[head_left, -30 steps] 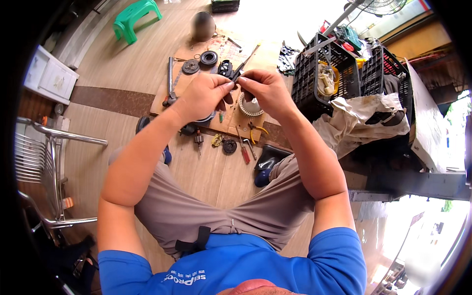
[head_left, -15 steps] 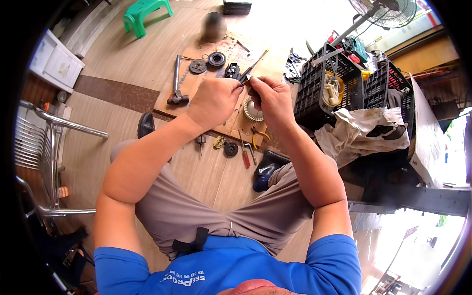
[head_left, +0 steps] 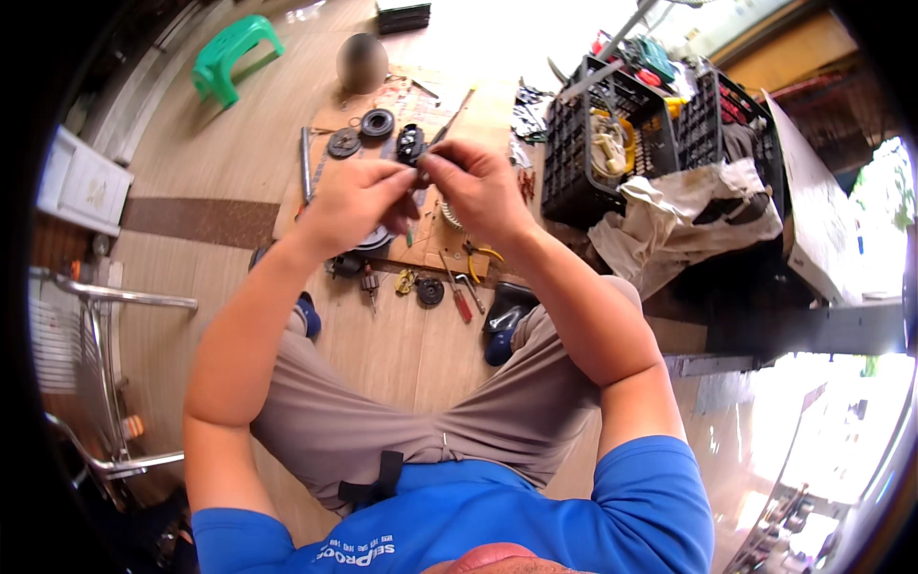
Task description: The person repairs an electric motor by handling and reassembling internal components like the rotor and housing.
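My left hand [head_left: 356, 199] and my right hand [head_left: 475, 189] meet above the cardboard sheet [head_left: 492, 115], fingertips pinched together. Whatever sits between them is too small and hidden to name. Just beyond the fingers lies a black housing part [head_left: 410, 141], with a long thin tool [head_left: 461, 107] beside it. A black ring [head_left: 377, 122] and a grey disc [head_left: 343, 143] rest farther left. Partly behind my right hand is a white ribbed wheel [head_left: 448, 215]. My left forearm and hand cover part of the hammer [head_left: 306, 158], whose handle points away.
Nearer my feet are yellow-handled pliers [head_left: 471, 251], a red-handled screwdriver [head_left: 461, 304], a motor armature [head_left: 370, 281] and a round black part [head_left: 430, 292]. Black crates [head_left: 564, 158] with a draped cloth [head_left: 669, 225] stand right. A green stool [head_left: 229, 59] and metal chair [head_left: 124, 295] are left.
The whole view has shifted, so the scene sits farther left. My hands have moved slightly left over the cardboard and turned; the fingers of both remain pinched together.
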The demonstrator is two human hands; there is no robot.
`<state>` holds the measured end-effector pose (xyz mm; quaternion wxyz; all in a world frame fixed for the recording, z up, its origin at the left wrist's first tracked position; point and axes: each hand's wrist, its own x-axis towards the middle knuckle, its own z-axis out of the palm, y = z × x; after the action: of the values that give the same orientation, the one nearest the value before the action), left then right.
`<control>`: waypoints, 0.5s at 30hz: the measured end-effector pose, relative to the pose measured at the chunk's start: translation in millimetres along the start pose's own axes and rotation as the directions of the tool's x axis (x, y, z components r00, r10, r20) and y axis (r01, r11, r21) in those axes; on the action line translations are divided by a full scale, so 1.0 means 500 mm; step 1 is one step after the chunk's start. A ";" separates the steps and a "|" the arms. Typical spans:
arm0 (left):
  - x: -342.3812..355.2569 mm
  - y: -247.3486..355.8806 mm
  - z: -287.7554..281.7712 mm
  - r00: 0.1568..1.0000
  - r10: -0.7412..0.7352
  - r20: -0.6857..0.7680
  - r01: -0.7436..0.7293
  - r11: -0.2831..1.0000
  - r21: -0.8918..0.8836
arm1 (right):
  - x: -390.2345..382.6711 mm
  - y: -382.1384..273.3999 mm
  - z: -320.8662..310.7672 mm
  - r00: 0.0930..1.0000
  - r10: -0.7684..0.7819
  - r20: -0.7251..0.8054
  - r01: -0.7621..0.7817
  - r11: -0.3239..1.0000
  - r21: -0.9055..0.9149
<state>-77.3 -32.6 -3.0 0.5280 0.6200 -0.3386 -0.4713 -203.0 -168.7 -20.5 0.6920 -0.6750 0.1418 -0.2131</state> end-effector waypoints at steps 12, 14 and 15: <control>0.001 -0.015 0.013 0.979 0.058 -0.195 0.005 0.952 0.306 | 0.007 0.023 0.036 0.983 -0.024 -0.185 0.021 1.000 -0.019; 0.001 -0.022 0.023 0.840 0.520 -0.159 -0.224 0.597 0.770 | 0.009 0.023 0.043 0.973 0.004 -0.230 -0.031 0.993 -0.113; 0.005 -0.024 0.026 0.841 0.519 -0.155 -0.226 0.596 0.771 | 0.008 0.017 0.042 0.970 0.027 -0.241 -0.063 0.988 -0.141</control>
<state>-89.4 -36.6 -15.0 0.3789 0.7660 -0.5168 -0.0505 -188.5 -152.4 -27.4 0.6228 -0.6903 0.2547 -0.2658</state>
